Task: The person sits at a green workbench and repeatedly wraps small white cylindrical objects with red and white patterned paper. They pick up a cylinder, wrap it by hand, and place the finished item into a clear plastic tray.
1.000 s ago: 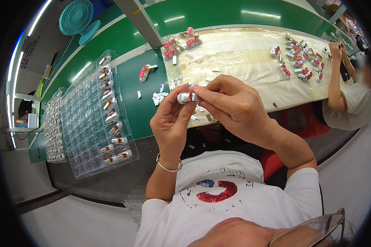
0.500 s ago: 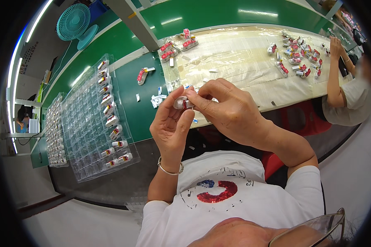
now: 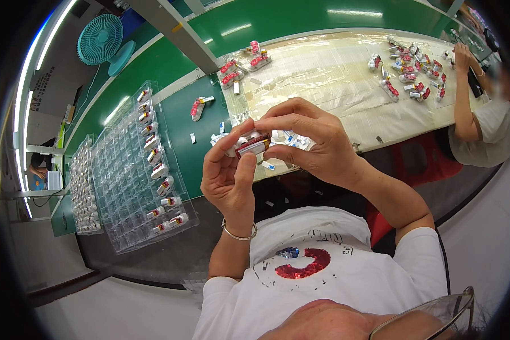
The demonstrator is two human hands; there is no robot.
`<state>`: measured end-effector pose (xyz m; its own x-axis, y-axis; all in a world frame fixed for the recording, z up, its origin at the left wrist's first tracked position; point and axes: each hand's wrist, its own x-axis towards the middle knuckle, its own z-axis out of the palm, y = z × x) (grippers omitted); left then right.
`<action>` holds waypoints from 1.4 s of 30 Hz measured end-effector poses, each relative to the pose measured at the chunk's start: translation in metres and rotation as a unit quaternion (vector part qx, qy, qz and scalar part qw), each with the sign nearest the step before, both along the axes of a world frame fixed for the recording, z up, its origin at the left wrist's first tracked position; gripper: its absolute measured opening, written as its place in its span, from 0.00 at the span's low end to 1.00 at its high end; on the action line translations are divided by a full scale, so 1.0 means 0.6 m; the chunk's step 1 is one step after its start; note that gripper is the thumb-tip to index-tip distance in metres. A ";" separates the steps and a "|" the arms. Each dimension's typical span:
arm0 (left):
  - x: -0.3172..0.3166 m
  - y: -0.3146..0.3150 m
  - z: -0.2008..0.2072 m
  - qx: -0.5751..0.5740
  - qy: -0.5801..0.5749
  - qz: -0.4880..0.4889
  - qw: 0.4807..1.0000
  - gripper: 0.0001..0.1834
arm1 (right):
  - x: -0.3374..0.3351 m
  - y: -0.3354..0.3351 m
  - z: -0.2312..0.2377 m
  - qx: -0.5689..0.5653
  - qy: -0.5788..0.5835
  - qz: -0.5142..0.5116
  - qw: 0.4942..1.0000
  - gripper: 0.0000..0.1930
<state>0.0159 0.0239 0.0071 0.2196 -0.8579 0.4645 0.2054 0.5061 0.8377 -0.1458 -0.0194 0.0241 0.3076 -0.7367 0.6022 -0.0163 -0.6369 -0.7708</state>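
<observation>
Over the table's front edge I hold a small white plastic part (image 3: 254,146) with a dark red and silver block on it. My left hand (image 3: 230,173) is closed round its left end, thumb pressed below and fingers behind. From the other side my right hand (image 3: 314,141) pinches at it, fingertips along the top and thumb by the right end. Part of the piece is hidden by my fingers. Just behind my hands lie small white and blue paper scraps (image 3: 292,139). A similar part with a red cover (image 3: 198,107) rests on the green surface.
To the left lies a clear compartment tray (image 3: 122,187) with several parts along its right side; a fuller tray (image 3: 84,192) stands beyond it. Red-covered parts (image 3: 229,73) sit near a metal post (image 3: 178,34). More parts (image 3: 408,71) lie before a co-worker (image 3: 481,113) at right.
The part has been turned in my hands, so its silver and dark red side now shows. My right thumb has moved down and the fingers have spread. The view has shifted slightly.
</observation>
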 end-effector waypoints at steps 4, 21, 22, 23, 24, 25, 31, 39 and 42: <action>-0.004 0.001 0.002 -0.012 -0.009 0.009 1.000 0.18 | -0.001 -0.001 0.001 0.060 -0.036 0.043 0.997 0.18; 0.013 -0.029 -0.011 0.012 -0.097 0.041 0.994 0.20 | 0.035 -0.014 -0.035 0.336 -0.233 0.118 0.905 0.16; 0.014 -0.034 -0.013 0.008 -0.073 0.039 0.997 0.20 | 0.039 -0.017 -0.039 0.333 -0.230 0.115 0.907 0.16; 0.015 -0.039 -0.014 0.003 -0.049 0.037 0.998 0.20 | 0.043 -0.021 -0.039 0.331 -0.226 0.113 0.909 0.16; 0.017 -0.041 -0.017 0.001 -0.024 0.038 0.999 0.20 | 0.047 -0.023 -0.037 0.336 -0.232 0.131 0.903 0.15; 0.020 -0.043 -0.018 0.023 0.003 0.037 0.999 0.20 | 0.051 -0.026 -0.033 0.342 -0.238 0.150 0.897 0.15; 0.050 -0.048 -0.010 0.177 0.165 -0.060 0.968 0.18 | 0.052 -0.043 -0.038 0.428 -0.206 0.145 0.868 0.12; 0.061 -0.047 -0.027 0.227 0.153 -0.061 0.960 0.15 | 0.054 -0.051 -0.048 0.472 -0.181 0.129 0.853 0.17; 0.061 -0.046 -0.026 0.241 0.143 -0.066 0.958 0.16 | 0.056 -0.054 -0.047 0.472 -0.150 0.120 0.860 0.19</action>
<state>0.0526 -0.0035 -0.0085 0.1533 -0.9866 -0.0552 0.4965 0.0286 0.8675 -0.1123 -0.0516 -0.0040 0.4547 -0.8777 -0.1514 0.3177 0.3187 -0.8930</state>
